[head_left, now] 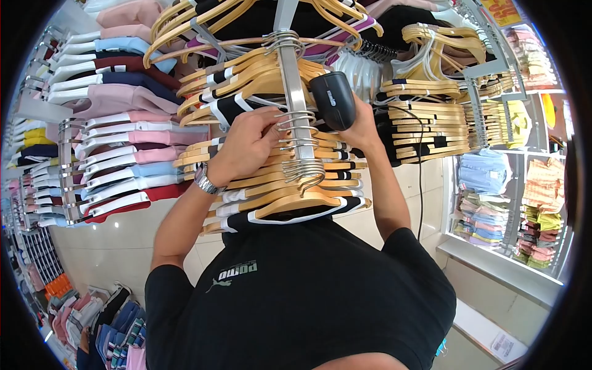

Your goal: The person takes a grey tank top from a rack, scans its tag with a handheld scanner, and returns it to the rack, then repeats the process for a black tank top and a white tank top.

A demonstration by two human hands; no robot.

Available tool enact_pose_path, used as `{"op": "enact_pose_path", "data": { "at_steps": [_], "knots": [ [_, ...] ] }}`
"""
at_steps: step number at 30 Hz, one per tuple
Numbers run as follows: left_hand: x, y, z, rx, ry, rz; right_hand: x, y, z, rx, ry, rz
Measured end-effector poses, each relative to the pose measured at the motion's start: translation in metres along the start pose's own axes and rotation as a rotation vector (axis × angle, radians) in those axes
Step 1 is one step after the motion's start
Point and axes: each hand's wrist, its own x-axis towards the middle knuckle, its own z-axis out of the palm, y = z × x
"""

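Note:
My left hand (pixel 250 145), with a metal watch (pixel 208 179) at its wrist, has its fingers curled together beside the hanger hooks; what lies between them is hidden. In my right hand (pixel 362 128) is a black handheld scanner (pixel 333 100), held upright just right of the rail. The metal rail (pixel 290 77) runs away from me between my hands. Wooden hangers (pixel 296 205) with dark and white garments hang from it by silver hooks (pixel 305 169), packed closely below and beyond my left hand.
A black cable (pixel 421 179) hangs down right of my right arm. White hangers with pink, blue and red clothes (pixel 132 154) fill the left rack. More wooden hangers (pixel 425 132) hang at right, near shelves of folded clothes (pixel 484 169). Clothes piles (pixel 117 327) lie lower left.

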Motion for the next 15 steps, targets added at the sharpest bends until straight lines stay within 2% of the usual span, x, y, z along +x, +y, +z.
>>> {"op": "enact_pose_path", "data": {
  "at_steps": [1, 6, 8, 12, 13, 15],
  "knots": [
    [0.0, 0.0, 0.0, -0.011, -0.005, -0.005, -0.002, -0.003, -0.008, -0.026, -0.025, -0.01],
    [0.002, -0.005, 0.005, -0.112, 0.006, -0.018, -0.013, 0.0, -0.032, -0.034, 0.122, 0.026],
    [0.003, -0.003, 0.001, -0.051, -0.03, -0.005, -0.019, -0.006, -0.04, -0.012, 0.183, 0.011],
    [0.001, -0.002, 0.002, -0.121, -0.048, -0.062, -0.039, -0.006, -0.057, -0.098, 0.234, 0.087],
    [0.001, -0.001, 0.002, -0.15, -0.04, -0.072, -0.045, -0.011, -0.061, -0.116, 0.197, 0.182],
    [0.004, -0.002, 0.0, -0.079, -0.037, 0.017, -0.056, -0.014, -0.062, -0.157, 0.211, 0.216]
  ]
}}
